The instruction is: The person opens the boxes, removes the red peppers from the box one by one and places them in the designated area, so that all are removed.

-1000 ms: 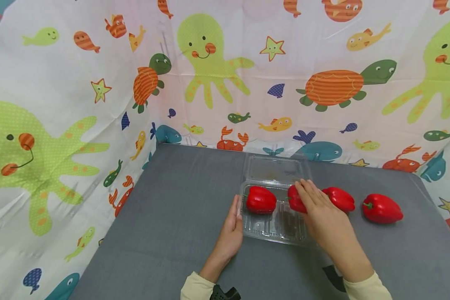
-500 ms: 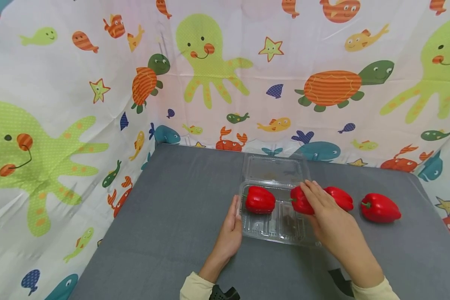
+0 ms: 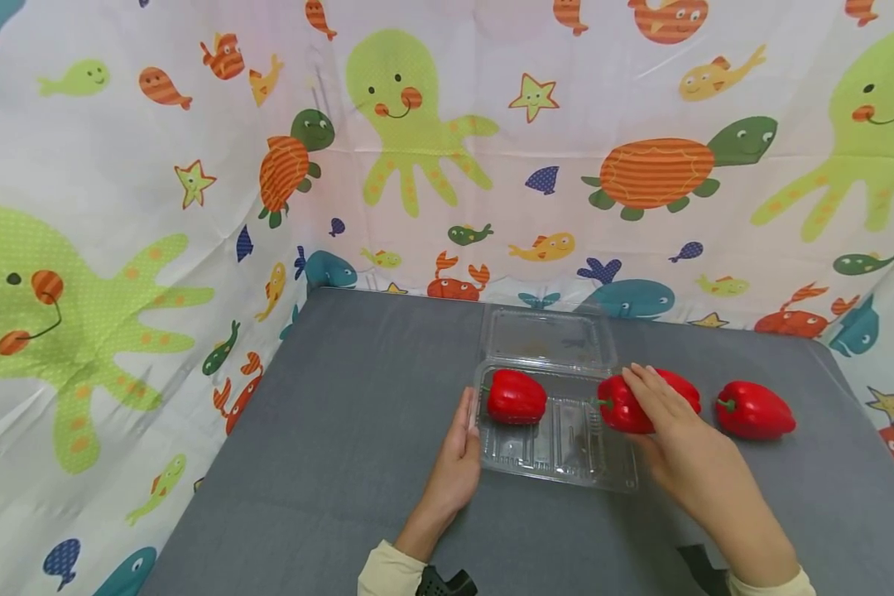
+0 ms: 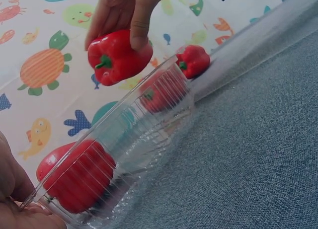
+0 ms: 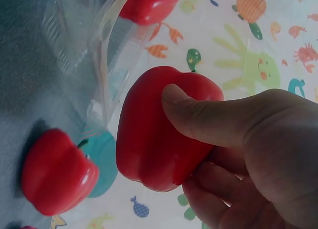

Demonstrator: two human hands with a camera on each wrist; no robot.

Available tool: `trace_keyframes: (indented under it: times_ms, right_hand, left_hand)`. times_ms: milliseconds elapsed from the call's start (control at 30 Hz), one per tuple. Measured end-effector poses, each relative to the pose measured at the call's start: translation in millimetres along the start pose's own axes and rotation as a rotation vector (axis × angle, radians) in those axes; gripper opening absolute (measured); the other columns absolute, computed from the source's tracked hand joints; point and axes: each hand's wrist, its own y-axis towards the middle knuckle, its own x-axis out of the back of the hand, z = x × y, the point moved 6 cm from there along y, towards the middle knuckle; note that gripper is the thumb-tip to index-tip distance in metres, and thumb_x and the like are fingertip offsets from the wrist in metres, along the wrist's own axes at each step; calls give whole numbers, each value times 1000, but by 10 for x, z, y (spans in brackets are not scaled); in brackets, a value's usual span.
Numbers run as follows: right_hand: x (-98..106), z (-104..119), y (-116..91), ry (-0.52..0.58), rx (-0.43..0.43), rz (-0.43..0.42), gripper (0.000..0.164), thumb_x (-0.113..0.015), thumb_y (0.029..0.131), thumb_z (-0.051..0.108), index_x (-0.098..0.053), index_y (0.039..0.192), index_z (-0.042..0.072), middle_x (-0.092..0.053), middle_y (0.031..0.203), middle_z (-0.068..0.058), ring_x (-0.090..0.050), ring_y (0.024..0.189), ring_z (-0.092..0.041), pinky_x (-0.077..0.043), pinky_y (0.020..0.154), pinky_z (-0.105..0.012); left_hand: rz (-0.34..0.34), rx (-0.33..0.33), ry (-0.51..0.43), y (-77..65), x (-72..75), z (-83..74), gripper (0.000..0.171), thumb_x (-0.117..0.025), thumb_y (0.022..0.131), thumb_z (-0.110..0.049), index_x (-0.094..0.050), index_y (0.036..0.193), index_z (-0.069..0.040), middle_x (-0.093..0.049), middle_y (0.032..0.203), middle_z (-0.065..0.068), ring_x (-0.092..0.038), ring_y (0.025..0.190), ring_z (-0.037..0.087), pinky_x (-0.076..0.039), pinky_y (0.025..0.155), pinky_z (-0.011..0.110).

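Observation:
In the head view my right hand (image 3: pixel 704 468) holds a red bell pepper (image 3: pixel 617 407) near the right rim of a clear plastic container (image 3: pixel 566 473). The right wrist view shows thumb and fingers around this raised pepper (image 5: pixel 156 132); its green stem (image 4: pixel 103 61) shows in the left wrist view. Another red bell pepper (image 3: pixel 517 397) lies inside the container at its left side. My left hand (image 3: pixel 450 472) is at the container's left edge, with the rim between thumb and fingers in the left wrist view. The clear lid (image 3: pixel 547 338) lies folded back.
Two more red bell peppers lie on the grey table (image 3: pixel 328 439) to the right: one (image 3: pixel 684 389) partly behind my right hand, the other (image 3: pixel 756 410) farther right. A sea-animal printed curtain (image 3: pixel 447 165) borders the table at the back and sides.
My right hand has moved to the right with the pepper, from over the container's interior to its right rim. The left hand, container and pepper inside stay in place.

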Motion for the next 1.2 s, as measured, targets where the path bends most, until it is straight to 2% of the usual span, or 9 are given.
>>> trace_keyframes:
  times_ms: [333, 567, 933, 1200]
  right_hand:
    - [55, -223, -137, -11, -52, 22, 124, -104, 57, 7, -40, 163, 12, -52, 153, -28, -53, 133, -53, -58, 78, -68]
    - [45, -333, -223, -4, -99, 47, 124, -102, 59, 5, -38, 165, 12, -50, 153, -31, -53, 131, -56, -57, 77, -70]
    - [-9, -423, -324, -14, -145, 64, 121, -101, 61, 5, -37, 164, 11, -50, 151, -33, -57, 122, -60, -57, 76, -71]
    - [-99, -487, -374, 16, -154, 116, 117, -101, 64, 9, -39, 163, 8, -49, 152, -34, -55, 126, -60, -58, 77, -69]
  left_hand:
    - [2, -2, -17, 8, 1, 7, 64, -36, 111, 1, -13, 170, -8, -17, 177, 4, -11, 163, 21, -11, 131, 46]
    - [6, 3, -17, 0, -3, 12, 65, -36, 111, 1, -13, 171, -13, -16, 177, 4, -10, 163, 22, -10, 131, 47]
    - [12, 1, -35, -5, -6, 13, 65, -36, 111, 1, -12, 171, -12, -15, 177, 5, -10, 163, 23, -10, 131, 48]
    - [7, 9, -37, -3, -2, 28, 65, -36, 111, 1, -13, 171, -11, -16, 177, 2, -10, 163, 21, -9, 131, 48]
